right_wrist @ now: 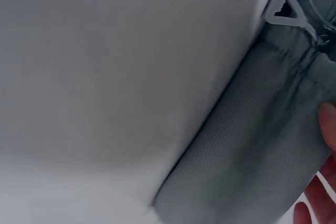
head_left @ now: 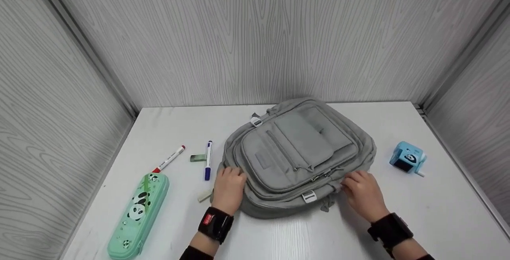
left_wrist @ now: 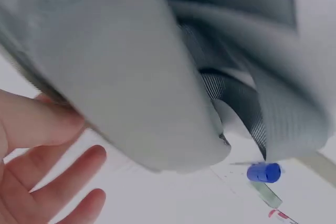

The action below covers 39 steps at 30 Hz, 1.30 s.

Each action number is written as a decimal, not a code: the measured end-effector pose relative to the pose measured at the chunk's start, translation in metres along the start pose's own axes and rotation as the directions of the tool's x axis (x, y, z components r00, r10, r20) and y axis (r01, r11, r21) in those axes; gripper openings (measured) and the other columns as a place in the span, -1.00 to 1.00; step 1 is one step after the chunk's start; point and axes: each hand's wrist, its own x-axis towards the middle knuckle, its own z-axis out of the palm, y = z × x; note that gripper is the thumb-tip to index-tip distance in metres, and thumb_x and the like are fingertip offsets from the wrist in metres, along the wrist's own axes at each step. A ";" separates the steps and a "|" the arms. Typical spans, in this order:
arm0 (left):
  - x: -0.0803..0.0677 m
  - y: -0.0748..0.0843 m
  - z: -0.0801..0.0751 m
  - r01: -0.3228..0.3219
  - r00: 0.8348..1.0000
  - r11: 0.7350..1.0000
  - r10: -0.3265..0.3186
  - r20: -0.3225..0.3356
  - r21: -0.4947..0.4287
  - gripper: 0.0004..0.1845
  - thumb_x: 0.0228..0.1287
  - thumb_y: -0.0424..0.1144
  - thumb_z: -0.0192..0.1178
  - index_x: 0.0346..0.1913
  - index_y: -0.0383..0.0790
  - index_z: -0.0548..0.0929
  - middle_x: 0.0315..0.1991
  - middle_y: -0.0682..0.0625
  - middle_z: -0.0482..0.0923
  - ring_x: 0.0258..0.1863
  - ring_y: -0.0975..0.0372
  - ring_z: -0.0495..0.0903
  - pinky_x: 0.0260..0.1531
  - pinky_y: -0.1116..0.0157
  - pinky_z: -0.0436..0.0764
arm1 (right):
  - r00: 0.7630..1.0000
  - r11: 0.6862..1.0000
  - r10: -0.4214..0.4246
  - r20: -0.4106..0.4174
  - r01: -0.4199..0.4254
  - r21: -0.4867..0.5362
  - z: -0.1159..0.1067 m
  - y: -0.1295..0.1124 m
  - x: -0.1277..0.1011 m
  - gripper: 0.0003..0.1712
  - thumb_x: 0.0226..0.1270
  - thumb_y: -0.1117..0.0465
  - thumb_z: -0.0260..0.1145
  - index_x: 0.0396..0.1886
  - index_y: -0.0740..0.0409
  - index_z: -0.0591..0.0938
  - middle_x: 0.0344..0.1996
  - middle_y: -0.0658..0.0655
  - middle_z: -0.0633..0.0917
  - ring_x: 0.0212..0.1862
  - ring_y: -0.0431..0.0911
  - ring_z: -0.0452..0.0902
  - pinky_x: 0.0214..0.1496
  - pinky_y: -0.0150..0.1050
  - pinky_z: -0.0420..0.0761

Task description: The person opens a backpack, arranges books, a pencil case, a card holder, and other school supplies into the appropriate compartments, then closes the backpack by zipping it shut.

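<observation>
A grey backpack (head_left: 295, 152) lies front side up on the white table, turned at an angle. At its lower left corner my left hand (head_left: 230, 186) grips the edge; in the left wrist view the thumb (left_wrist: 47, 121) and index finger pinch the fabric, while the other fingers stay spread below. A strap of webbing (left_wrist: 247, 108) loops beside the bag there. My right hand (head_left: 362, 192) pinches the bag's right side near a white buckle (head_left: 309, 196). The right wrist view shows its fingertips at the grey side fabric (right_wrist: 252, 145), with zipper pulls (right_wrist: 286, 9) above.
To the left lie a green panda pencil case (head_left: 137, 216), a red marker (head_left: 169, 158), a blue marker (head_left: 208, 160) and a small green eraser-like piece (head_left: 197, 158). A blue crank pencil sharpener (head_left: 407, 157) stands on the right. Wood-grain panels (head_left: 279, 37) enclose the table.
</observation>
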 end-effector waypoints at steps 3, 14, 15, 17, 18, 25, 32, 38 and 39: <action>0.004 0.005 -0.004 0.008 1.000 1.000 -0.009 -0.020 -0.021 -0.88 -0.08 -0.47 0.39 -0.48 -0.18 0.72 -0.44 -0.04 0.63 -0.35 0.10 0.60 -0.23 0.16 0.56 | 1.000 1.000 0.003 0.008 -0.003 0.011 -0.003 -0.017 -0.003 -0.73 -0.24 0.48 0.57 -0.51 0.15 0.70 -0.45 0.06 0.66 -0.34 -0.04 0.50 -0.32 -0.17 0.43; 0.036 0.093 -0.018 -0.153 0.986 0.979 0.161 0.053 -0.133 -0.80 -0.02 -0.35 0.41 -0.27 -0.05 0.76 -0.32 0.09 0.66 -0.31 0.24 0.62 -0.26 0.33 0.56 | 0.997 0.997 -0.033 -0.075 0.038 0.069 0.004 -0.055 -0.002 -0.66 -0.33 0.45 0.61 -0.50 0.12 0.68 -0.47 0.02 0.63 -0.42 -0.11 0.52 -0.39 -0.21 0.51; 0.040 0.103 -0.019 -0.169 0.980 0.976 0.181 0.081 -0.135 -0.83 0.03 -0.31 0.41 -0.27 -0.03 0.75 -0.32 0.10 0.65 -0.32 0.25 0.61 -0.29 0.35 0.55 | 0.997 0.996 -0.032 -0.074 0.038 0.075 0.004 -0.056 -0.002 -0.66 -0.33 0.46 0.61 -0.50 0.12 0.68 -0.47 0.02 0.62 -0.42 -0.11 0.52 -0.39 -0.22 0.51; 0.049 0.120 -0.019 -0.205 0.961 0.969 0.226 0.161 -0.137 -0.85 0.09 -0.25 0.39 -0.25 0.00 0.74 -0.30 0.11 0.65 -0.31 0.26 0.61 -0.29 0.36 0.56 | 0.997 0.996 -0.031 -0.070 0.037 0.087 0.005 -0.057 -0.003 -0.66 -0.33 0.47 0.59 -0.50 0.12 0.67 -0.46 0.03 0.62 -0.42 -0.11 0.51 -0.39 -0.23 0.51; 0.053 0.128 -0.019 -0.217 0.947 0.967 0.241 0.210 -0.134 -0.86 0.13 -0.20 0.38 -0.22 0.02 0.73 -0.28 0.11 0.65 -0.30 0.26 0.63 -0.29 0.36 0.58 | 0.997 0.995 -0.030 -0.069 0.036 0.093 0.005 -0.057 -0.003 -0.65 -0.33 0.47 0.59 -0.49 0.13 0.67 -0.45 0.03 0.62 -0.41 -0.11 0.51 -0.38 -0.23 0.51; 0.072 0.155 -0.008 -0.260 0.842 0.963 0.264 0.469 -0.076 -0.65 0.14 0.11 0.38 -0.05 0.08 0.72 -0.13 0.11 0.66 -0.22 0.27 0.66 -0.22 0.33 0.65 | 0.994 0.992 -0.045 -0.104 0.056 0.109 0.008 -0.058 -0.005 -0.72 -0.26 0.38 0.58 -0.48 0.15 0.68 -0.40 0.04 0.65 -0.35 -0.09 0.56 -0.30 -0.23 0.54; 0.078 0.160 0.000 -0.249 0.811 0.966 0.245 0.532 -0.065 -0.61 0.10 0.14 0.40 -0.03 0.09 0.72 -0.06 0.11 0.64 -0.16 0.26 0.64 -0.19 0.30 0.66 | 0.993 0.992 -0.039 -0.107 0.052 0.118 0.008 -0.058 -0.004 -0.77 -0.22 0.37 0.54 -0.49 0.15 0.68 -0.42 0.04 0.63 -0.37 -0.08 0.56 -0.32 -0.21 0.54; 0.081 0.166 0.004 -0.219 0.797 0.973 0.222 0.562 -0.073 -0.65 0.07 0.12 0.43 -0.12 0.06 0.74 -0.11 0.11 0.64 -0.17 0.27 0.63 -0.18 0.31 0.65 | 0.998 0.992 -0.020 -0.065 0.028 0.125 0.007 -0.057 -0.007 -0.84 -0.08 0.31 0.52 -0.47 0.12 0.69 -0.38 0.04 0.66 -0.33 -0.08 0.59 -0.28 -0.20 0.56; 0.081 0.166 0.004 -0.209 0.800 0.975 0.217 0.559 -0.080 -0.64 0.04 0.12 0.46 -0.15 0.05 0.74 -0.13 0.12 0.64 -0.19 0.27 0.63 -0.21 0.32 0.65 | 0.998 0.992 -0.016 -0.060 0.023 0.123 0.007 -0.057 -0.007 -0.84 -0.07 0.31 0.53 -0.47 0.11 0.69 -0.37 0.03 0.67 -0.32 -0.08 0.59 -0.27 -0.21 0.57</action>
